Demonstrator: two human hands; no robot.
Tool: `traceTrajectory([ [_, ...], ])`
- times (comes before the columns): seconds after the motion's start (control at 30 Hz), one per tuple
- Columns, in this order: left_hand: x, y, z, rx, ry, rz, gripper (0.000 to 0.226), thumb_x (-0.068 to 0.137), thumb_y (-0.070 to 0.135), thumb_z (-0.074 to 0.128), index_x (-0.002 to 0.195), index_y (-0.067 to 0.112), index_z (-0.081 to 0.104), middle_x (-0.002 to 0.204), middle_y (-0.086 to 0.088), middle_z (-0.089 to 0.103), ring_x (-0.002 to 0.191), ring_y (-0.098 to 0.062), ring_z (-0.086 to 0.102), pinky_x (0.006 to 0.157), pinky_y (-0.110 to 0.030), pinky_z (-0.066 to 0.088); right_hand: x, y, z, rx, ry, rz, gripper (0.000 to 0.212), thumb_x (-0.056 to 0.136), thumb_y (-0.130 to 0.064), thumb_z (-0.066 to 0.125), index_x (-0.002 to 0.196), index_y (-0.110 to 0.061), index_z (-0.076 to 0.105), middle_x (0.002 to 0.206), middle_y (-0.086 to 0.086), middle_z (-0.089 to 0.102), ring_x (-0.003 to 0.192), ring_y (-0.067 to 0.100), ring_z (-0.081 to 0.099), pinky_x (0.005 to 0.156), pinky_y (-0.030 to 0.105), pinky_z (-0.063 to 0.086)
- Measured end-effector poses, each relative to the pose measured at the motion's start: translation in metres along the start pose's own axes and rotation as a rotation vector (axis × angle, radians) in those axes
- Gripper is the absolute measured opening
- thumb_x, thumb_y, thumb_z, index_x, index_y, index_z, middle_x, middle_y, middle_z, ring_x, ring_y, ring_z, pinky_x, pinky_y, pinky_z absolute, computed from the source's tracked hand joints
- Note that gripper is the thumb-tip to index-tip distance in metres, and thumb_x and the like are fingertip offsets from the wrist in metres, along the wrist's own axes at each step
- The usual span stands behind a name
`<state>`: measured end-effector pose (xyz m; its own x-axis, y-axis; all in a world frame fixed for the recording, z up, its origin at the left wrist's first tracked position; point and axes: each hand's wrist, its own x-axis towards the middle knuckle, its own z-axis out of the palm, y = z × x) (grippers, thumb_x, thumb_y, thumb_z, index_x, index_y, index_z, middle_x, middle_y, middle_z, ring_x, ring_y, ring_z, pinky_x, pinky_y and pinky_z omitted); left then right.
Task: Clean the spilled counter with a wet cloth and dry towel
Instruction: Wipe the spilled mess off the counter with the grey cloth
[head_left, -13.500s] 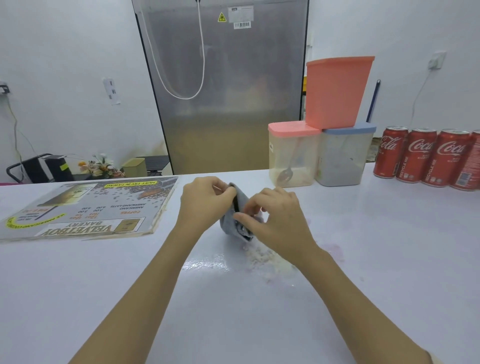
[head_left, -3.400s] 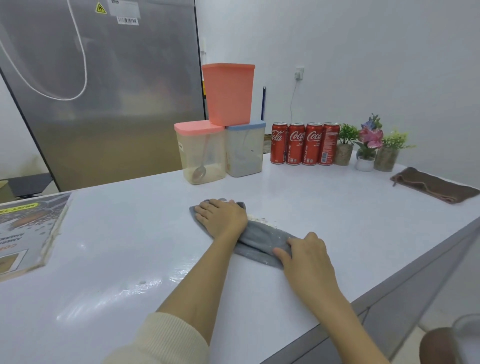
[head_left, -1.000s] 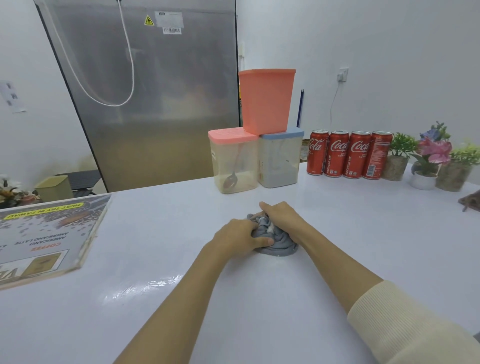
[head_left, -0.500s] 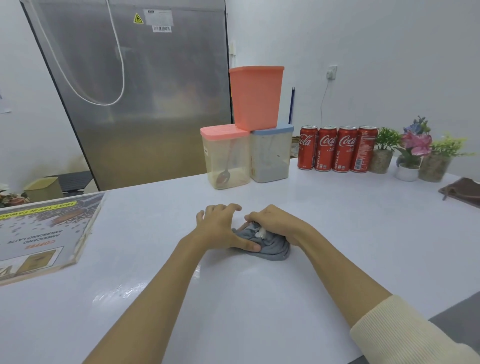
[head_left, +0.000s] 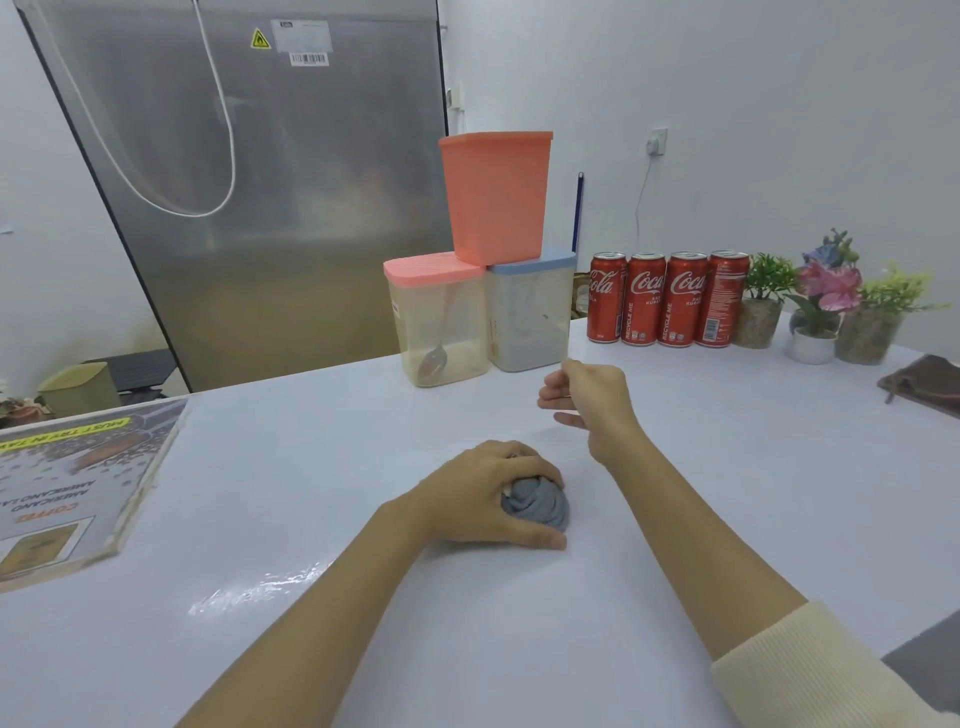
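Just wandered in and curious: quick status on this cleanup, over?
Left hand grips bunched grey cloth on counter. Right hand lifted, holding nothing. Brown towel waits far right, path clear.

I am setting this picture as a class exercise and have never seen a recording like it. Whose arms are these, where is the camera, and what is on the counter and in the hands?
There is no machine: a person wears a camera on the head, looking forward and down at their own arms. The left hand grips a bunched grey cloth on the white counter. The right hand is lifted above the counter, fingers loosely curled, holding nothing. Further back stand three storage containers, four red cans and small potted plants. A brown towel lies far right, a printed menu board on the left.
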<state>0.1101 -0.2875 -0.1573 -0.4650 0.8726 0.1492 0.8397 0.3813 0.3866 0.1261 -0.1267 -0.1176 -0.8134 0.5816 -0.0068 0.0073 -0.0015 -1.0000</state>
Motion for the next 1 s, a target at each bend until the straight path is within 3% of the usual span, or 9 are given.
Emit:
traceTrajectory([
  [0.13, 0.008, -0.022, 0.001, 0.035, 0.103, -0.016, 0.045, 0.072, 0.066, 0.064, 0.108, 0.040, 0.058, 0.106, 0.018, 0.058, 0.101, -0.006, 0.049, 0.098, -0.027, 0.038, 0.004, 0.013, -0.009, -0.017, 0.036, 0.018, 0.030, 0.095, -0.019, 0.043, 0.073, -0.008, 0.061, 0.073, 0.007, 0.066, 0.069, 0.019, 0.065, 0.075, 0.034, 0.051],
  [0.3, 0.044, -0.037, 0.009, 0.096, 0.299, -0.284, 0.043, 0.078, 0.066, 0.056, 0.110, 0.038, 0.058, 0.100, 0.007, 0.059, 0.099, -0.019, 0.048, 0.092, -0.027, 0.034, 0.002, 0.015, -0.016, -0.012, 0.056, 0.029, 0.032, 0.095, -0.019, 0.042, 0.071, -0.009, 0.061, 0.072, 0.007, 0.065, 0.068, 0.019, 0.064, 0.066, 0.029, 0.048],
  [0.4, 0.056, -0.030, 0.018, 0.090, 0.302, -0.355, 0.041, 0.080, 0.065, 0.052, 0.113, 0.041, 0.056, 0.096, 0.006, 0.055, 0.098, -0.022, 0.046, 0.094, -0.032, 0.037, -0.002, 0.013, -0.011, -0.017, 0.006, 0.018, 0.031, 0.095, -0.019, 0.042, 0.073, -0.009, 0.061, 0.073, 0.007, 0.066, 0.069, 0.020, 0.065, 0.067, 0.030, 0.049],
  [0.57, 0.025, 0.003, 0.022, 0.041, 0.198, -0.271, 0.045, 0.079, 0.072, 0.042, 0.112, 0.045, 0.056, 0.102, 0.009, 0.055, 0.101, -0.017, 0.043, 0.096, -0.029, 0.035, -0.005, 0.017, -0.011, -0.048, -0.003, 0.035, 0.031, 0.094, -0.019, 0.042, 0.073, -0.008, 0.061, 0.071, 0.008, 0.066, 0.068, 0.020, 0.065, 0.070, 0.032, 0.051],
  [0.7, -0.004, 0.008, 0.015, 0.069, 0.114, -0.205, 0.041, 0.079, 0.067, 0.050, 0.115, 0.047, 0.055, 0.104, 0.014, 0.049, 0.101, -0.015, 0.039, 0.095, -0.026, 0.036, -0.006, 0.019, -0.011, -0.072, -0.014, 0.057, 0.033, 0.096, -0.021, 0.042, 0.074, -0.008, 0.062, 0.074, 0.008, 0.066, 0.070, 0.020, 0.066, 0.072, 0.032, 0.052],
  [0.87, 0.014, -0.004, 0.017, 0.121, 0.299, -0.357, 0.034, 0.085, 0.051, 0.056, 0.116, 0.038, 0.060, 0.111, 0.009, 0.050, 0.106, -0.020, 0.040, 0.091, -0.030, 0.041, -0.009, 0.021, -0.015, -0.055, 0.001, 0.046, 0.032, 0.095, -0.020, 0.042, 0.072, -0.008, 0.061, 0.069, 0.006, 0.064, 0.065, 0.018, 0.064, 0.068, 0.030, 0.050],
  [0.93, 0.030, -0.008, 0.019, 0.132, 0.382, -0.484, 0.037, 0.087, 0.047, 0.055, 0.123, 0.039, 0.057, 0.118, 0.006, 0.050, 0.109, -0.024, 0.040, 0.093, -0.034, 0.041, -0.011, 0.022, -0.014, -0.060, -0.002, 0.050, 0.032, 0.095, -0.019, 0.042, 0.071, -0.009, 0.060, 0.068, 0.006, 0.064, 0.064, 0.018, 0.063, 0.065, 0.029, 0.049],
  [1.0, 0.035, -0.006, 0.024, 0.149, 0.386, -0.502, 0.036, 0.088, 0.049, 0.050, 0.124, 0.045, 0.054, 0.118, 0.007, 0.052, 0.109, -0.025, 0.041, 0.094, -0.035, 0.040, -0.012, 0.022, -0.011, -0.077, -0.020, 0.055, 0.032, 0.094, -0.019, 0.042, 0.070, -0.009, 0.060, 0.068, 0.006, 0.064, 0.063, 0.017, 0.062, 0.063, 0.028, 0.048],
])
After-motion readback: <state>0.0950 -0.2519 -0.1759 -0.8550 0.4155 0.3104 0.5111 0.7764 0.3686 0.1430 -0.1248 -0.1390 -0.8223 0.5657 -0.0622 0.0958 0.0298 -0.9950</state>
